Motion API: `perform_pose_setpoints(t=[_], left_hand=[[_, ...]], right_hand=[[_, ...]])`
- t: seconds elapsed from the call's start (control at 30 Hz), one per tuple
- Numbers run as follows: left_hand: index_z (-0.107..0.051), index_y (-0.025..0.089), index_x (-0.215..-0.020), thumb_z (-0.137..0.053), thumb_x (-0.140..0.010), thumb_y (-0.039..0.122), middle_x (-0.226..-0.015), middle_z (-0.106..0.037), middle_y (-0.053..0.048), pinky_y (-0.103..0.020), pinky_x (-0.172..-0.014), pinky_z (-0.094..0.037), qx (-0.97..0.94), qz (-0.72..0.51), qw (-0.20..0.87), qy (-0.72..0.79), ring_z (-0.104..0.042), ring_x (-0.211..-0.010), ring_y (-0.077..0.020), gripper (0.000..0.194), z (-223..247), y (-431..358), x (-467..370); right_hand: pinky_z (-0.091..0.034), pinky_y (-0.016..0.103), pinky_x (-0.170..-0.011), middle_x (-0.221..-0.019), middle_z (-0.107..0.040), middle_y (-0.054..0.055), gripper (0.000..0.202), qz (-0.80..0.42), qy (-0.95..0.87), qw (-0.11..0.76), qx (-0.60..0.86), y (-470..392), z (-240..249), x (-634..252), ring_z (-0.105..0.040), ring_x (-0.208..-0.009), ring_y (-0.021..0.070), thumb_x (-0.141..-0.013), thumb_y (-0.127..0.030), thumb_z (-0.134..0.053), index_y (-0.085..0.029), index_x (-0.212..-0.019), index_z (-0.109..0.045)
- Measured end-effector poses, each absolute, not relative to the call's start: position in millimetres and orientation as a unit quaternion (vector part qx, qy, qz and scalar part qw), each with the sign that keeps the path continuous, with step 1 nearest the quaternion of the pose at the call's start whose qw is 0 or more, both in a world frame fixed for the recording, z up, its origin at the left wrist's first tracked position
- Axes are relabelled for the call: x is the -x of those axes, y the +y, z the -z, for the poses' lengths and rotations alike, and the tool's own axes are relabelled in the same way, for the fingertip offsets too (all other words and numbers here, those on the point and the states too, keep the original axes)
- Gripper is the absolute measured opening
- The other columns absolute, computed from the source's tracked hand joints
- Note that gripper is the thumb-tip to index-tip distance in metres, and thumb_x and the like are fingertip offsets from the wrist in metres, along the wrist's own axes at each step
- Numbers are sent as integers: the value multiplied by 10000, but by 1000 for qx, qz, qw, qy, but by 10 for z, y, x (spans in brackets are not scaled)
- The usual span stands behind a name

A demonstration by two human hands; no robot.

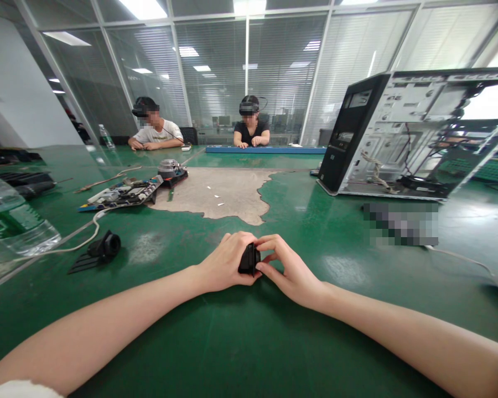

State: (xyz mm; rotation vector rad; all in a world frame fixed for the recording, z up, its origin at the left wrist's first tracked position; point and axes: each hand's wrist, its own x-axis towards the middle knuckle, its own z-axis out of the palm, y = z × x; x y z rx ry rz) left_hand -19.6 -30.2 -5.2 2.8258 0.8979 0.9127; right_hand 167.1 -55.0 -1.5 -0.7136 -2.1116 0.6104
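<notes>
A small black plastic part (248, 260) is held between both hands, low over the green table (199, 354). My left hand (228, 258) wraps round its left side, fingers curled over the top and underneath. From the right, my right hand (285, 268) pinches the part's right edge with thumb and fingertips. Its exact kind cannot be made out, since the fingers cover much of it. To the left of my hands lies a black plastic piece with a round opening and thin slats (103, 249).
A circuit board (124, 190) and a heatsink fan (172, 168) lie left of a bare worn patch (228, 190). An open computer case (352, 138) stands at right, a water bottle (20, 221) at left. Two people (161, 132) wearing headsets sit opposite.
</notes>
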Motion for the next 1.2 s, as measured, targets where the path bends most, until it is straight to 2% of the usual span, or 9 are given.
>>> perform_pose_setpoints(t=[0.17, 0.3, 0.5, 0.67, 0.8, 0.87, 1.0, 1.07, 1.2], left_hand=[[-276, 195, -1144, -616, -668, 297, -1111, -481, -101, -384, -820, -366, -911, -293, 20, 291, -478, -1023, -254, 594, 66, -290, 200], [-270, 190, -1142, -622, -654, 269, -1120, -470, -105, -389, -827, -362, -912, -289, 20, 289, -468, -1034, -254, 607, 64, -288, 210], [-292, 203, -1137, -614, -658, 279, -1107, -488, -88, -382, -817, -365, -911, -291, 27, 292, -485, -1011, -245, 582, 55, -294, 201], [-292, 198, -1140, -611, -669, 302, -1109, -486, -97, -380, -817, -366, -909, -296, 23, 292, -484, -1010, -249, 579, 66, -292, 196], [-276, 194, -1146, -607, -665, 283, -1115, -476, -101, -388, -822, -362, -909, -289, 23, 298, -474, -1022, -254, 590, 68, -289, 208], [-271, 191, -1143, -617, -652, 272, -1120, -470, -103, -390, -822, -361, -912, -283, 25, 297, -469, -1026, -256, 606, 61, -289, 214], [-273, 197, -1134, -624, -644, 250, -1125, -468, -97, -383, -820, -361, -916, -281, 25, 286, -465, -1029, -251, 606, 47, -292, 215], [-275, 200, -1132, -615, -663, 267, -1120, -470, -96, -382, -820, -362, -914, -286, 21, 285, -467, -1027, -248, 583, 48, -293, 210], [-267, 192, -1134, -614, -678, 294, -1113, -468, -98, -379, -820, -360, -913, -292, 18, 285, -465, -1027, -246, 581, 66, -289, 198]], right_hand=[[-549, 334, -748, -1074, -447, 75, 319, -268, -827, 397, 295, -525, 61, -1653, -481, -999, 190, -806, -162, -492, -228, -1105, -405], [-555, 320, -726, -1054, -455, 70, 296, -290, -826, 380, 297, -543, 50, -1661, -520, -951, 173, -812, -168, -488, -225, -1088, -397], [-513, 377, -813, -1113, -432, 72, 135, -213, -853, 386, 280, -571, 10, -1680, -522, -950, 180, -824, -173, -477, -233, -945, -474], [-546, 326, -730, -1079, -449, 81, 296, -258, -826, 404, 297, -530, 56, -1656, -485, -1008, 196, -806, -174, -496, -231, -1083, -406], [-543, 321, -701, -967, -515, 57, 266, -306, -820, 367, 314, -531, 60, -1657, -566, -857, 162, -828, -192, -474, -212, -1077, -381], [-539, 328, -702, -984, -516, 60, 272, -294, -826, 365, 313, -552, 42, -1665, -572, -819, 154, -819, -197, -491, -214, -1069, -384], [-523, 345, -762, -1130, -434, 79, 211, -224, -849, 380, 291, -579, 9, -1679, -540, -871, 156, -801, -187, -511, -228, -999, -449], [-529, 336, -754, -1117, -434, 74, 183, -227, -846, 388, 286, -567, 16, -1676, -539, -883, 155, -814, -185, -492, -231, -988, -456], [-540, 317, -722, -1068, -465, 78, 279, -270, -822, 397, 305, -517, 59, -1657, -518, -983, 188, -813, -183, -493, -221, -1078, -413]])
